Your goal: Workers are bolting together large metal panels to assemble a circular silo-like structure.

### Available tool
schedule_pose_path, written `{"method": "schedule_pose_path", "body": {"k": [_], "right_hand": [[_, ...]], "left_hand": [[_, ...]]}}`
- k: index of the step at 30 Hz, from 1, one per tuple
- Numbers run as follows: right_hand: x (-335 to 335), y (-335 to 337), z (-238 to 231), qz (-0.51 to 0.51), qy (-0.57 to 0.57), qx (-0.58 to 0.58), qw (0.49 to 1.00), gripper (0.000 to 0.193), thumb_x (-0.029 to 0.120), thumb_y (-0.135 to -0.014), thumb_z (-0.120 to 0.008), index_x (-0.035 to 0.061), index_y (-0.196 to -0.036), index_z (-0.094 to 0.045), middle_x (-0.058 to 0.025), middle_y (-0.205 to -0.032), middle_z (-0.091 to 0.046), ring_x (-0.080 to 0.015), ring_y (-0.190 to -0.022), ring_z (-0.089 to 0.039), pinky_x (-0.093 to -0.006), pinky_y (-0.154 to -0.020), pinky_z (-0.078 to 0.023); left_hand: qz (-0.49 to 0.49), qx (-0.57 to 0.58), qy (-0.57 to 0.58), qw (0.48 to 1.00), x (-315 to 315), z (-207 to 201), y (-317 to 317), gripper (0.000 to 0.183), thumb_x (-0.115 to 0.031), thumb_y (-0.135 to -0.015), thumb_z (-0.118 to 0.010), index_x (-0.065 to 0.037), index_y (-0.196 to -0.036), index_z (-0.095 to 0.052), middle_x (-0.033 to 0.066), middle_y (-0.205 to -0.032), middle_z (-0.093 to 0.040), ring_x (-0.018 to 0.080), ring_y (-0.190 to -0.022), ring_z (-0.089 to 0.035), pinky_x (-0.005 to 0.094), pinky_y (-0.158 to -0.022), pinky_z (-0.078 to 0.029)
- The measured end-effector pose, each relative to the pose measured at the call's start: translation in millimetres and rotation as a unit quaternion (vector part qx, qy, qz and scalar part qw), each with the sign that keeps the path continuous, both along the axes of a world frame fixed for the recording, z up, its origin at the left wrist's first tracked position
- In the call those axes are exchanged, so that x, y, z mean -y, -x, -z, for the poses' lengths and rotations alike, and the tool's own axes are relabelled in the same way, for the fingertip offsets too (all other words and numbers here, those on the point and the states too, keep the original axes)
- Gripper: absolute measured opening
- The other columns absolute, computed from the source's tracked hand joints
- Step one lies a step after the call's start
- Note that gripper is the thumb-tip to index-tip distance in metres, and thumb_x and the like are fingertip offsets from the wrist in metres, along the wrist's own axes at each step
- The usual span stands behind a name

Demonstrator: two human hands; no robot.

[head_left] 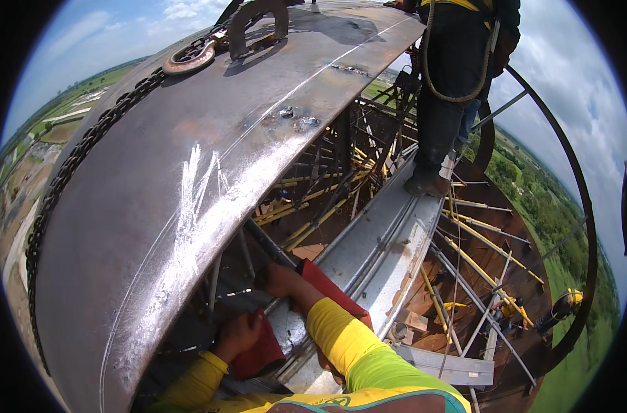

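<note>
My left hand (pixel 238 335), in a yellow cuff, is curled beside a piece of red thick material (pixel 260 352). Its fingertips are hidden, so what they hold cannot be made out. Farther forward, my right hand (pixel 284 283) is closed near the lower end of a dark pipe (pixel 271 244), under the edge of a large curved steel plate (pixel 131 206). Shadow hides its fingertips and whatever is in them. A second red piece (pixel 334 292) lies under my right forearm.
A chain (pixel 62 179) with a hook (pixel 189 58) runs along the plate to a lifting lug (pixel 258 24). Another person (pixel 451 89) stands on the metal walkway plank (pixel 379 241). Yellow scaffold tubes (pixel 489 265) lie far below, near another worker (pixel 513 310). A curved rail (pixel 581 179) borders the right.
</note>
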State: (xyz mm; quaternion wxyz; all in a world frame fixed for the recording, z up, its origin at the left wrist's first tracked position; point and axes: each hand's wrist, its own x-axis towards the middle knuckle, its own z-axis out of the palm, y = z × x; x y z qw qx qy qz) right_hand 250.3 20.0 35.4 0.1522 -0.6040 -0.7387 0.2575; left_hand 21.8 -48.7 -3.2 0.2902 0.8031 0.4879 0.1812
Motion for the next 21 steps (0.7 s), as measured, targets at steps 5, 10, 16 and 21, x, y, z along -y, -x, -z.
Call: {"method": "schedule_pose_path", "body": {"k": [5,10,16,21], "right_hand": [[-4.4,-5.9,16.7,-0.020,-0.001,0.003,1.000,0.038,0.038,-0.092,-0.067,0.0074,-0.111,-0.078,-0.0207,-0.111,-0.075,-0.0408,-0.103,-0.072,-0.0483,-0.092,-0.056],[-4.5,2.8,2.4,-0.013,0.007,-0.001,1.000,0.034,0.036,-0.093,-0.065,0.0107,-0.112,-0.079,-0.0182,-0.112,-0.076,-0.0390,-0.105,-0.072,-0.0475,-0.093,-0.056],[-7.9,-1.1,6.7,-0.001,0.017,0.002,1.000,0.031,0.034,-0.094,-0.065,0.0110,-0.110,-0.079,-0.0165,-0.111,-0.077,-0.0373,-0.105,-0.073,-0.0460,-0.093,-0.057],[-5.9,-0.7,1.5,-0.004,0.002,-0.014,1.000,0.033,0.034,-0.093,-0.067,0.0075,-0.109,-0.078,-0.0193,-0.110,-0.076,-0.0397,-0.104,-0.072,-0.0475,-0.093,-0.057]], "left_hand": [[0.008,0.019,-0.012,1.000,2.2,0.3,-0.5,0.051,-0.049,-0.102,-0.056,-0.001,-0.098,-0.071,0.0309,-0.093,-0.072,0.0517,-0.092,-0.070,0.0580,-0.081,-0.057],[0.003,0.021,0.004,1.000,-1.1,0.9,3.7,0.050,-0.048,-0.103,-0.056,-0.001,-0.095,-0.072,0.0307,-0.092,-0.072,0.0519,-0.092,-0.070,0.0567,-0.078,-0.058],[0.003,0.005,0.013,1.000,-2.0,-8.3,0.3,0.045,-0.046,-0.102,-0.058,-0.003,-0.094,-0.070,0.0287,-0.090,-0.072,0.0512,-0.090,-0.070,0.0568,-0.077,-0.057],[0.006,0.017,-0.016,1.000,1.6,-14.6,2.1,0.043,-0.046,-0.102,-0.059,-0.004,-0.095,-0.067,0.0280,-0.089,-0.071,0.0515,-0.088,-0.069,0.0575,-0.077,-0.056]]}}
